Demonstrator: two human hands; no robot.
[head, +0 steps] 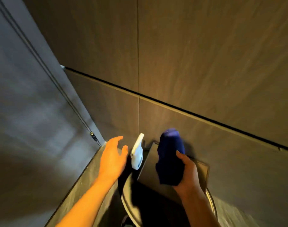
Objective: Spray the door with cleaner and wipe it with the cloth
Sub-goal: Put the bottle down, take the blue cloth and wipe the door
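Observation:
A white spray bottle (137,153) stands low in the middle, at the back of a dark ledge against the wall. My left hand (113,154) is just left of it, fingers spread, close to the bottle but not gripping it. My right hand (188,169) is closed around a bunched dark blue cloth (170,154), held up to the right of the bottle. A grey door (30,104) with a hinge (93,136) fills the left side of the view.
Brown tiled wall (197,51) with a dark horizontal groove (172,107) spans the top and right. A dark flat panel (149,171) and a curved metal rim (128,205) lie below the hands. A stone ledge (84,181) runs along the door's foot.

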